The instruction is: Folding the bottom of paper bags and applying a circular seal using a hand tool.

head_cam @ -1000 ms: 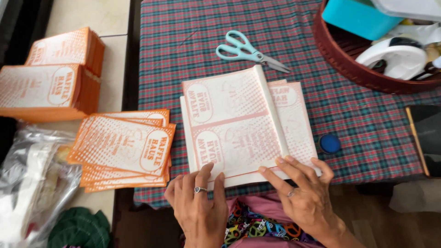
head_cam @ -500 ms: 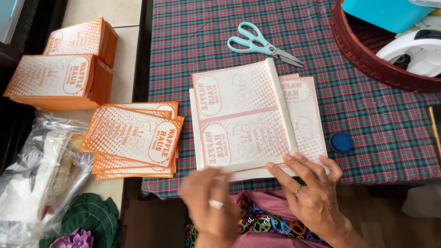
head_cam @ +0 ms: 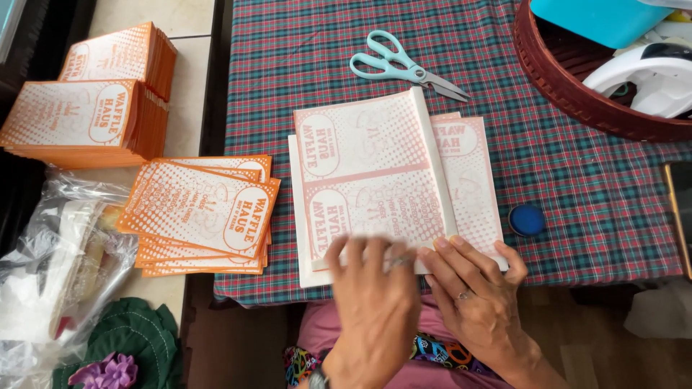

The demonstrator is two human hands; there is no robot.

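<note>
A: Where are the hands?

B: Both sit at the near edge of the tabletop (head_cam: 591,187), which is covered in a red and green plaid cloth. The left hand (head_cam: 375,299) is blurred, its fingers spread flat on the bottom edge of the white sheet stack (head_cam: 375,187). The right hand (head_cam: 476,288) lies just beside it, fingers extended and pressing on the same bottom edge. Neither hand is closed around anything; they rest open on the paper.

A: And the sheets themselves?

B: Pale paper printed with faint orange dots and oval labels, lying in the middle of the cloth, the upper sheet set slightly askew over the ones below.

A: What else is around?

B: A small blue round cap (head_cam: 527,220) sits just right of the stack. Light blue scissors (head_cam: 404,68) lie beyond it, closed. A dark red basket (head_cam: 569,86) is at the far right corner. At the left, a fanned pile of orange printed sleeves (head_cam: 202,216) overhangs the cloth's edge, and 2 taller orange stacks (head_cam: 94,101) stand further left. A clear plastic bag (head_cam: 50,266) lies near the bottom left.
</note>
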